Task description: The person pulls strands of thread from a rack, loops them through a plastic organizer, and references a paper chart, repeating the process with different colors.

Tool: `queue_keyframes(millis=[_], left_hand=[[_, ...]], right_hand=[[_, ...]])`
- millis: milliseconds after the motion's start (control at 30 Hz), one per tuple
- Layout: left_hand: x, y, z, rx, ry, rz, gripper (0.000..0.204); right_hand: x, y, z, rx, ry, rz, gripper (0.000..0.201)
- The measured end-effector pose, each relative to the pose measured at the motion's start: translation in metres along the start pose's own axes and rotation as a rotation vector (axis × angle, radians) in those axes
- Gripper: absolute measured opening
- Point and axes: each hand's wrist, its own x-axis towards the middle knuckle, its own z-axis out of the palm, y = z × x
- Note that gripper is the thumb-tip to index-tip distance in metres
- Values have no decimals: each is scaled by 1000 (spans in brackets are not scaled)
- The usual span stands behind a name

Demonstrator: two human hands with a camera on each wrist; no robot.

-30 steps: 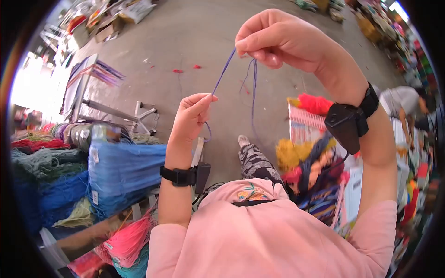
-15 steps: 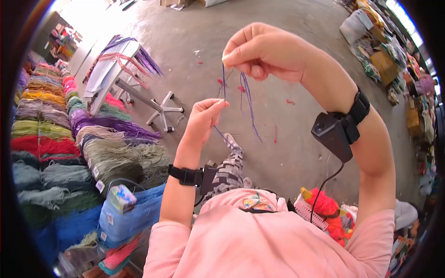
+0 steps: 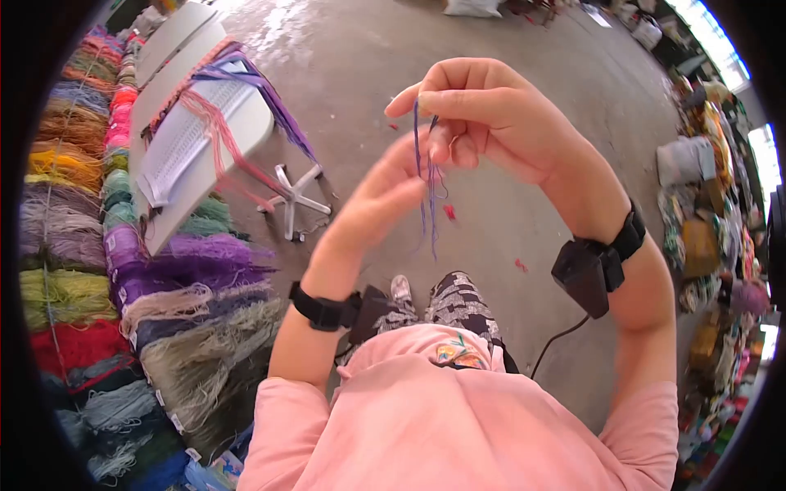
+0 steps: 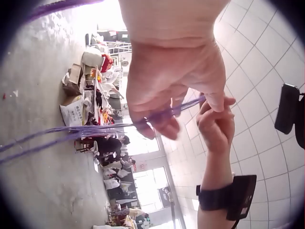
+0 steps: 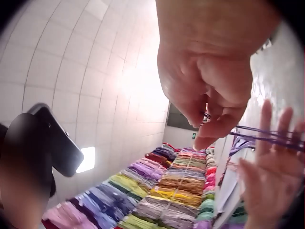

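Observation:
Up in front of me, several thin purple yarn strands (image 3: 432,217) hang from my right hand (image 3: 483,110). Its thumb and forefinger pinch them near the top, and the other fingers are bent beneath. Just below and to the left is my left hand (image 3: 377,196), blurred, its fingertips reaching the strands. In the right wrist view that left hand (image 5: 274,181) shows its palm with the fingers spread and fairly straight, and the yarn (image 5: 267,137) crosses in front of them. The left wrist view shows the strands (image 4: 95,129) running past the fingers to the right hand (image 4: 217,124).
A white wheeled table (image 3: 246,135) at left carries a printed sheet (image 3: 176,155) and pink and purple strands (image 3: 282,114) draped over its edge. Rows of coloured yarn hanks (image 3: 65,213) line the left side. Sacks (image 3: 686,159) and boxes stand at right; red scraps (image 3: 521,264) lie on the floor.
My left hand has let go of the yarn end it pinched, opened, and moved up and right to the strands beneath my right hand. The right hand keeps its pinch. The view has turned.

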Motion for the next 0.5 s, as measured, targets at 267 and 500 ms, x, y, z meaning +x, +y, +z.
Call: queue_keyframes(millis=[267, 500], left_hand=[[70, -17, -99, -132, 306, 8, 20], [93, -17, -121, 203, 742, -203, 14]], right_hand=[[132, -30, -154, 408, -238, -47, 11], [266, -62, -248, 507, -183, 114, 4]])
